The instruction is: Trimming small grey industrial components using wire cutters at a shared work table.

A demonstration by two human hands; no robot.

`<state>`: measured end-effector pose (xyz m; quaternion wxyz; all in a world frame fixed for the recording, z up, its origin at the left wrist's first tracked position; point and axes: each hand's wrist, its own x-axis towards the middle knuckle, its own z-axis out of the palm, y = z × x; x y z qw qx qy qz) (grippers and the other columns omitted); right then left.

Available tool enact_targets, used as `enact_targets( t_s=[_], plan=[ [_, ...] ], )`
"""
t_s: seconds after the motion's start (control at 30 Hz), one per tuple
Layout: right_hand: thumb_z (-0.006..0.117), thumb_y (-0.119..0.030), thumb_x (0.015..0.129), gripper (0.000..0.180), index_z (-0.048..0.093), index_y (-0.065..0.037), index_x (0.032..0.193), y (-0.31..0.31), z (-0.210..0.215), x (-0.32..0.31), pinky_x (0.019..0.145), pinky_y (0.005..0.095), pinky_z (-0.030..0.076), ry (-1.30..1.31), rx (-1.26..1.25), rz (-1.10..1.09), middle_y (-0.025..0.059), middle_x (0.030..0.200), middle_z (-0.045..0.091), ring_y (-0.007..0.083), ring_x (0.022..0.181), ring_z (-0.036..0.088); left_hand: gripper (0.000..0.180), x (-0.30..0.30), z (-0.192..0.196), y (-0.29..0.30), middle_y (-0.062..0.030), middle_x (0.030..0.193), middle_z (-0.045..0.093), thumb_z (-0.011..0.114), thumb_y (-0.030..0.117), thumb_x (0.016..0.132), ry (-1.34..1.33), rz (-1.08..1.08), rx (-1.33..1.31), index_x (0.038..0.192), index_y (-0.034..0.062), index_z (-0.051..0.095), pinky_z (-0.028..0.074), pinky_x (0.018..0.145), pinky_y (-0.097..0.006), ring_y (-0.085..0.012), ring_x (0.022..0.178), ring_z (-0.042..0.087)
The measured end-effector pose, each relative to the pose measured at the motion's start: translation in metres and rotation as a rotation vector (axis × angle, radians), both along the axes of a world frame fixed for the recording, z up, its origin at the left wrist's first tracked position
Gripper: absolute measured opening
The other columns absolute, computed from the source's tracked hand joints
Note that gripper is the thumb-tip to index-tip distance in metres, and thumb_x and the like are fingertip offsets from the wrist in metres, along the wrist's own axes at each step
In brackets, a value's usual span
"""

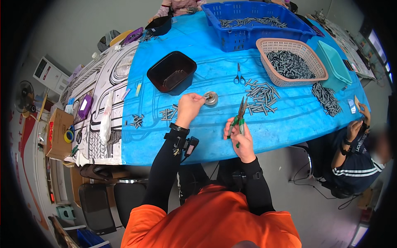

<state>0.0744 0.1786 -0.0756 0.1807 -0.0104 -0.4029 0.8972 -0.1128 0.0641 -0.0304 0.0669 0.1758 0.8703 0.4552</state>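
Note:
My right hand (241, 138) is wrapped round long-nose pliers (242, 110) with green handles, their jaws pointing away from me and slightly apart. My left hand (191, 108) is closed in a pinch at the left edge of a small round metal tin (211, 98). What its fingertips hold, if anything, is too small to make out. Just left of that hand lies a small group of short grey rods (167, 114). A larger loose pile of the same rods (261, 97) lies beyond the pliers to the right.
A black tub (182, 84) stands beyond my left hand. Scissors (239, 76) lie near a pink basket (273, 77) of rods. Behind are a blue crate (237, 42) and a teal bin (335, 68). Another person (355, 161) sits at the right; more rods (137, 120) lie left.

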Motion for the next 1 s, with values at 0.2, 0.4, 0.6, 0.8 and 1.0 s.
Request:
enact_targets(
  t_s=[0.2,0.4,0.6,0.8,1.0],
  plan=[
    [0.043,0.002,0.069,0.055,0.045,0.000,0.123,-0.002,0.008,-0.003,0.085,0.0336,0.045,-0.064,0.023,0.016,0.0100,0.098,0.053,0.0209,0.090,0.056,0.023,-0.003,-0.002,-0.006,-0.0094,0.070,0.068,0.073,0.024,0.076,-0.062,-0.006,0.006,0.082,0.0025,0.071,0.049,0.060,-0.031,-0.0177,0.064,0.064],
    [0.045,0.005,0.069,0.052,0.047,-0.001,0.120,0.001,0.024,0.007,0.088,0.0309,0.045,-0.171,0.299,0.063,0.0074,0.098,0.054,0.0181,0.093,0.056,0.016,0.032,0.025,-0.027,-0.0004,0.067,0.063,0.071,0.015,0.081,-0.162,-0.122,0.294,0.083,-0.0012,0.069,0.044,0.057,-0.023,-0.0057,0.061,0.054],
    [0.047,0.005,0.071,0.045,0.050,-0.003,0.115,-0.007,0.033,0.010,0.082,0.0270,0.045,-0.263,0.584,0.077,0.0044,0.093,0.053,0.0141,0.086,0.053,0.004,0.063,0.041,-0.037,0.0037,0.072,0.061,0.070,0.004,0.081,-0.265,-0.220,0.513,0.084,0.0010,0.068,0.041,0.058,-0.017,-0.0011,0.064,0.051],
    [0.049,0.003,0.071,0.041,0.050,-0.002,0.112,-0.013,0.036,0.011,0.078,0.0256,0.044,-0.253,0.596,0.118,0.0031,0.090,0.051,0.0125,0.083,0.051,0.004,0.067,0.042,-0.039,0.0036,0.071,0.062,0.070,0.004,0.081,-0.226,-0.236,0.498,0.082,0.0006,0.067,0.041,0.058,-0.017,-0.0007,0.064,0.051],
    [0.052,0.000,0.072,0.034,0.051,-0.003,0.106,-0.016,0.037,0.012,0.073,0.0255,0.042,-0.279,0.587,0.103,0.0026,0.085,0.051,0.0126,0.078,0.050,0.004,0.071,0.043,-0.039,0.0034,0.070,0.062,0.070,0.003,0.081,-0.215,-0.261,0.500,0.082,0.0006,0.067,0.041,0.056,-0.017,-0.0007,0.063,0.051]
  ],
)
